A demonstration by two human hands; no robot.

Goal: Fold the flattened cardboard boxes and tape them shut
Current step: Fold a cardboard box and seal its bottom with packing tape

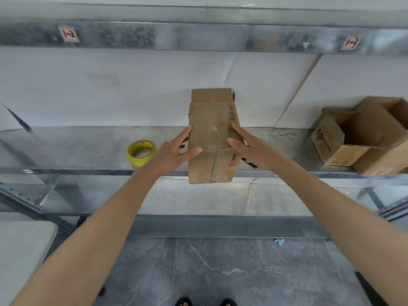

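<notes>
While the flat cardboard box leans on the shelf, the left hand and right hand press its sides with straight fingers, not curled round it. Next it likely needs popping open into shape. The tape roll waits at 9 o'clock.

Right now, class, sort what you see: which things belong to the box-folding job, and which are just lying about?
Job: brown cardboard box, held between left hand and right hand; yellow tape roll; probably the open brown cardboard boxes.
Lying about: pale blue scrap on the floor; pink paper shelf labels.
</notes>
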